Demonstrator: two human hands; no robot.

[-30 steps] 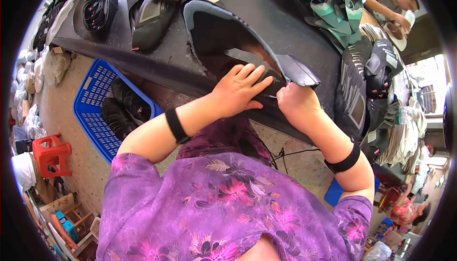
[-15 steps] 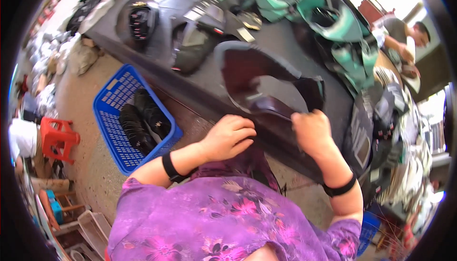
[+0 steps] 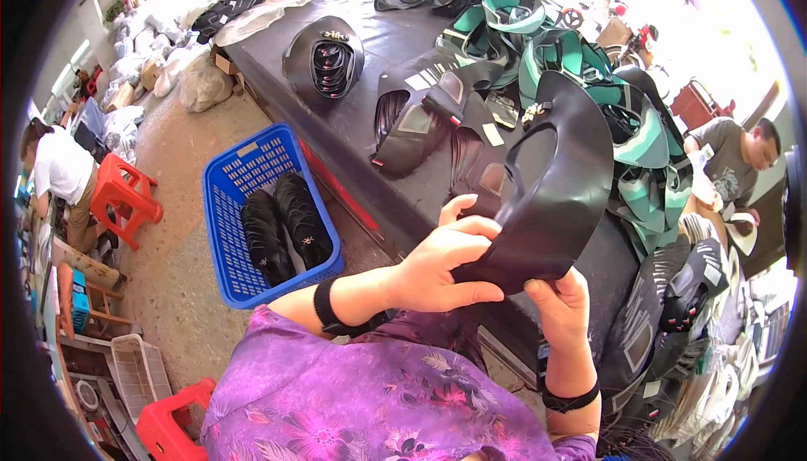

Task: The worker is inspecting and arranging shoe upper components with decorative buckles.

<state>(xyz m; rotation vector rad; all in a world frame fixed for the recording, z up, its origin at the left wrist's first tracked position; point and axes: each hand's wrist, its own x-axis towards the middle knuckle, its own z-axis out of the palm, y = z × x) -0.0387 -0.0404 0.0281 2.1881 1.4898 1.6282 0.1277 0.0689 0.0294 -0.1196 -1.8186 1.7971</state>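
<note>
A black shoe upper (image 3: 565,188), smooth and curved with a gold ornament at its far end, is held up above the near edge of the dark work table (image 3: 361,7). My left hand (image 3: 445,263) is closed on the upper's left lower part, thumb below and fingers at the opening. My right hand (image 3: 559,301) pinches the lower edge between thumb and fingers. Behind it on the table lie stacked dark shoe uppers (image 3: 416,133) with pale tags. Another nested stack of black uppers (image 3: 332,66) with a gold ornament stands farther left.
Left of the table, a blue plastic basket (image 3: 220,247) holds two rows of black uppers. Teal-lined uppers (image 3: 643,133) are heaped on the table's right. A red stool (image 3: 126,200) stands on the floor. One person (image 3: 735,158) works at right, another (image 3: 63,167) sits at left.
The upper has turned from its dark red inner side to its smooth black outer side. My left hand, empty before, has come onto it. The view has shifted too.
</note>
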